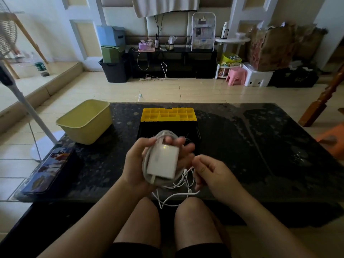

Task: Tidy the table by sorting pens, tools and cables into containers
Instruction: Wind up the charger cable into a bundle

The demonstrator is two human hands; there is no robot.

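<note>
Dim daylight, glossy tabletop glare, fisheye edges

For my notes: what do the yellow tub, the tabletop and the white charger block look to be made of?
Yellow tub: moulded plastic by the look, matte, with even colour and a rolled rim. Tabletop: polished stone, probably granite, since it is dark, speckled and reflective. Charger block, held in the left hand: smooth white plastic with a soft sheen.

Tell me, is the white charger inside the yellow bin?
No, the left hand holds the charger, well apart from the yellow bin.
</note>
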